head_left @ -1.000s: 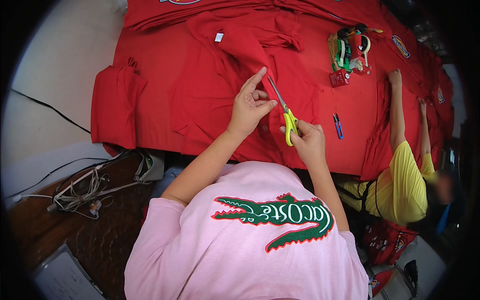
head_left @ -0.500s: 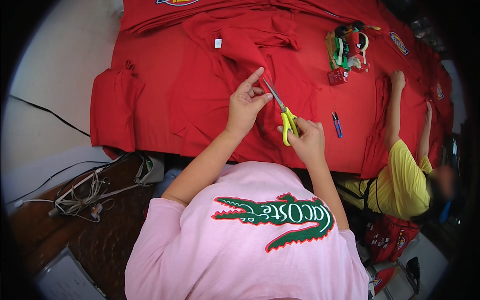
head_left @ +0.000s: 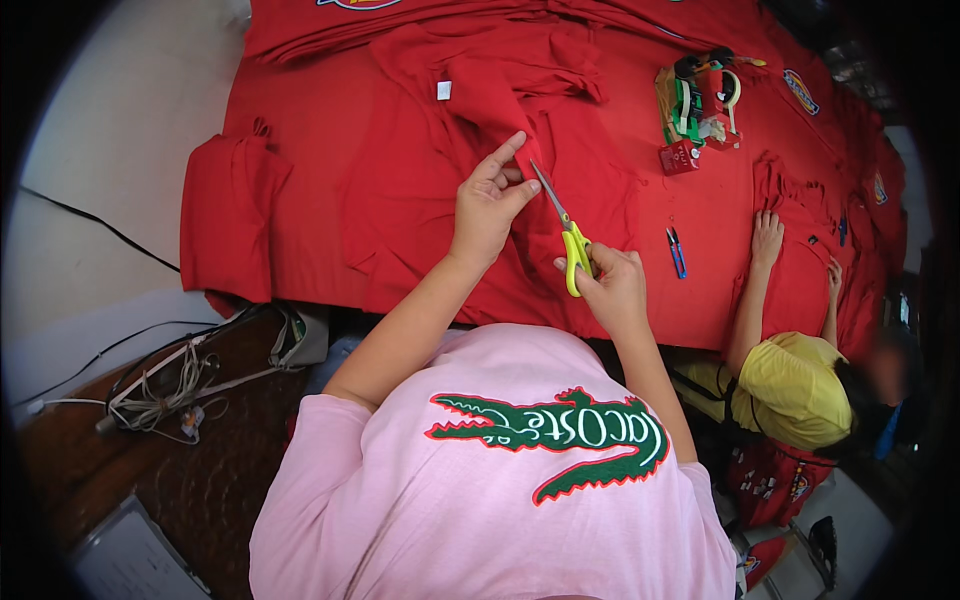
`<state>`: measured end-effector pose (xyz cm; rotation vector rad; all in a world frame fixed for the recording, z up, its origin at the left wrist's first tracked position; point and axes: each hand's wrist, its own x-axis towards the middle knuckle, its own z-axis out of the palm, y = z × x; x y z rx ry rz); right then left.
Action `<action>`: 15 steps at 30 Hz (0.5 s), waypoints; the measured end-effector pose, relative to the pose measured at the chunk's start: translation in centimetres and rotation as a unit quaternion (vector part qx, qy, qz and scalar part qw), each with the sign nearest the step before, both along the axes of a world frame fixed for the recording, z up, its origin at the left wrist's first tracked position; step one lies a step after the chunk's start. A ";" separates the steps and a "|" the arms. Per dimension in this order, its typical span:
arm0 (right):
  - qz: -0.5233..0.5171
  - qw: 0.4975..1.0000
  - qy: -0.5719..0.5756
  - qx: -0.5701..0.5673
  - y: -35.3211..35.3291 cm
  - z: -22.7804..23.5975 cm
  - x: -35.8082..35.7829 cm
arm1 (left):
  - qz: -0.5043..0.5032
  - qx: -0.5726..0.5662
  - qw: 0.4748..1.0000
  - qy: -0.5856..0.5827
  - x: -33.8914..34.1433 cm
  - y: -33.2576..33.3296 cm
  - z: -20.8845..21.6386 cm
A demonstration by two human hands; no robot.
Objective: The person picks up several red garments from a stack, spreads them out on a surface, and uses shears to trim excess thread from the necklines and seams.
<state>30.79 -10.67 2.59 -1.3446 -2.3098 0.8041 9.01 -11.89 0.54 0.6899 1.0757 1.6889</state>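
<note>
My left hand (head_left: 487, 205) is at a raised fold of a red garment (head_left: 480, 90) with a small white label. Its index finger points straight out and the thumb stands apart from it. The other fingers curl against the cloth, though their grip is partly hidden. My right hand (head_left: 615, 288) is closed round the yellow-green handles of a pair of scissors (head_left: 573, 240). The narrow blades point up and left, their tips between my left thumb and index finger, close to the fabric. The blades look nearly together.
Blue thread snips (head_left: 677, 252) lie right of my right hand. Beyond them stands a tape dispenser (head_left: 690, 105) beside a small red box (head_left: 679, 157). A folded red garment (head_left: 235, 215) hangs over the left edge. At right, a person in yellow (head_left: 795, 385) handles red cloth. Cables (head_left: 165, 395) lie lower left.
The scissors and my right hand have shifted slightly down, and the blades look closer together. My left hand barely moved. The other person's hands have come nearer, onto the cloth.
</note>
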 end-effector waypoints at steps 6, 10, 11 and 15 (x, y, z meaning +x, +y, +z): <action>-0.001 1.000 -0.010 0.019 0.7 1.5 -0.9 | -0.042 0.029 0.999 0.012 -0.1 -0.6 0.6; -0.003 1.000 -0.017 -0.002 0.7 0.8 -0.7 | -0.038 0.030 0.999 0.007 -0.3 -0.8 0.6; -0.006 1.000 -0.004 -0.004 0.5 0.4 -0.7 | -0.037 0.030 0.999 0.003 -0.3 -0.8 0.6; -0.010 1.000 0.017 -0.011 0.1 0.0 -0.9 | -0.005 0.028 1.000 0.005 -0.2 -0.3 -0.1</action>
